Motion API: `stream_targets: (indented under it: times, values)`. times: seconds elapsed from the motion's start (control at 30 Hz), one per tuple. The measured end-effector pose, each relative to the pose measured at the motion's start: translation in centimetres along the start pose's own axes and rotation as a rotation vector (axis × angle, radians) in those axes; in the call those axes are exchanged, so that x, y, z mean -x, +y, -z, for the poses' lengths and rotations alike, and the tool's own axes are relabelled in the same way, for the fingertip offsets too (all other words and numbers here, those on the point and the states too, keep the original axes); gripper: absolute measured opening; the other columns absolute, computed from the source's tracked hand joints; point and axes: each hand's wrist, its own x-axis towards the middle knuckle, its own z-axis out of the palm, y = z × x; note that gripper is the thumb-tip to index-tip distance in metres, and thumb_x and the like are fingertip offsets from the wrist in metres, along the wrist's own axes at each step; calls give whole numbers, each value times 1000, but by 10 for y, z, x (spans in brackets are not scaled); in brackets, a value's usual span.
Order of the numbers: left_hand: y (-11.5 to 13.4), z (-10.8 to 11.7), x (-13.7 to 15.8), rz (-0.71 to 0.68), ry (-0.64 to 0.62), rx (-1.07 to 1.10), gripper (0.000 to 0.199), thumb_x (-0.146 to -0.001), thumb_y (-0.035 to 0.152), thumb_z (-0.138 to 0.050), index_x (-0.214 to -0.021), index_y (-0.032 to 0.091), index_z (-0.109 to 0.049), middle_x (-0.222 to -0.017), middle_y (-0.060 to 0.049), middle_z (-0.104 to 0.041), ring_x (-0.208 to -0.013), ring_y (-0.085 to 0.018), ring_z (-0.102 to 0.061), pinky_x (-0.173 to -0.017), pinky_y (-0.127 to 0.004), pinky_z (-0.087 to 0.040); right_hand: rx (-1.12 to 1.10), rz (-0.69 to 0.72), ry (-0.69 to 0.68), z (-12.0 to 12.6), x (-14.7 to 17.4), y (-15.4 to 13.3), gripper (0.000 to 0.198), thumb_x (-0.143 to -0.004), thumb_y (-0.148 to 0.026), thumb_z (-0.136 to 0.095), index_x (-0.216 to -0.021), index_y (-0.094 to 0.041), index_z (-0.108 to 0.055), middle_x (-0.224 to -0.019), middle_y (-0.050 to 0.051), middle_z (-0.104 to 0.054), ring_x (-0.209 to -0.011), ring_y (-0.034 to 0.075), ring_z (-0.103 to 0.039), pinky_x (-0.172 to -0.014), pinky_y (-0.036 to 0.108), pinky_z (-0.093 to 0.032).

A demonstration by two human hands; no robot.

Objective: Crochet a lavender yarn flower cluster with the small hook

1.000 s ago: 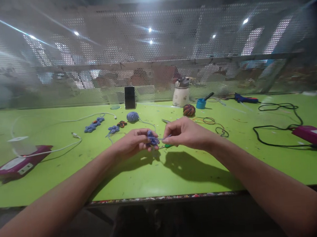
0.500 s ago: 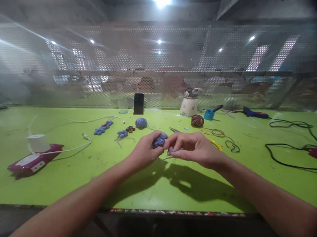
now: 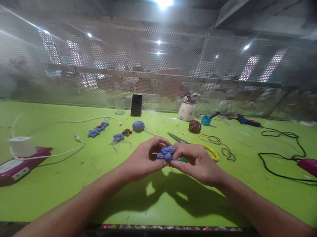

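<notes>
Between my two hands, above the green table, is a small purple yarn flower [image 3: 166,153] with puffy petals. My left hand [image 3: 146,158] is closed on its left side, thumb below and fingers curled behind. From the right, the fingertips of my right hand [image 3: 196,161] pinch the flower's edge. Scissors [image 3: 177,138] with a yellow handle lie behind my right hand, which partly hides them. Farther back on the table are a purple yarn ball [image 3: 138,126], a dark multicoloured yarn ball [image 3: 194,126], and another purple yarn flower [image 3: 118,137].
A joined strip of yarn flowers [image 3: 98,129] lies left. Around the table stand a phone [image 3: 136,105], a clear cup [image 3: 120,106], a bottle [image 3: 187,107] and a blue pot [image 3: 206,120]. A power strip [image 3: 20,164] with a white cable sits left; a glue gun [image 3: 247,120] lies right.
The view has shifted a little. My right hand has come closer to my left, its fingertips now on the flower instead of a yarn strand. The flower now faces upward and shows more fully.
</notes>
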Motion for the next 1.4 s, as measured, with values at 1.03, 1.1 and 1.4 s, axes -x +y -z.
stream_targets:
  times: [1.03, 1.1, 1.4]
  values:
    - [-25, 10, -13, 138, -114, 20, 20, -76, 25, -73, -92, 14, -69, -92, -10, -73, -88, -20, -66, -86, -36, -46, -474, -366, 72, -2, -11, 14, 29, -69, -38, -80, -71, -15, -61, -58, -1, -62, -54, 9, -55, -54, 25, -44]
    - [-29, 11, -14, 161, -116, 56, 16, -74, 22, -73, -89, 15, -70, -89, -8, -74, -86, -19, -66, -85, -34, -46, -468, -369, 49, -3, -11, 15, 29, -67, -36, -82, -73, -15, -63, -58, -1, -63, -54, 10, -56, -54, 25, -45]
    - [-31, 9, -14, 262, -46, -82, 10, -68, 19, -74, -78, 14, -76, -77, -7, -74, -73, -18, -64, -78, -33, -46, -510, -372, 112, -15, -10, 14, 28, -62, -30, -85, -78, -14, -69, -69, 1, -67, -61, 11, -59, -60, 27, -47]
